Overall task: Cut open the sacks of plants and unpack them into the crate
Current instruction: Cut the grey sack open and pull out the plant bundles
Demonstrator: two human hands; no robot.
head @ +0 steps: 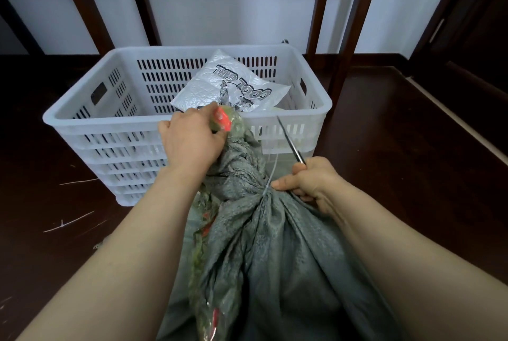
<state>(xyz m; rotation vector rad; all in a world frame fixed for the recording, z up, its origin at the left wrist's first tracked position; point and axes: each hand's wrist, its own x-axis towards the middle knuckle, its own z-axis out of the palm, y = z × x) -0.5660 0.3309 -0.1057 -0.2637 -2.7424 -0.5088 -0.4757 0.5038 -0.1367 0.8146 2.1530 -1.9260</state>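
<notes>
Left grip clasped a clear packet of plants at the white crate's near rim. Grey sack, neck bound with white tie, stood on the floor just before the crate. Right grip clenched a blade pointing upward, thumb on the tie.

dark floor (wooden), white crate, grey sack

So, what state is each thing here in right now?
Grey sack: neck tied shut, uncut.
White tie: wound round the sack's neck.
Scissors: blades together, pointing up.
Right hand: grips the scissors.
Left hand: grips the greenish plastic bag's top.
Crate: upright, holds a printed bag.
</notes>
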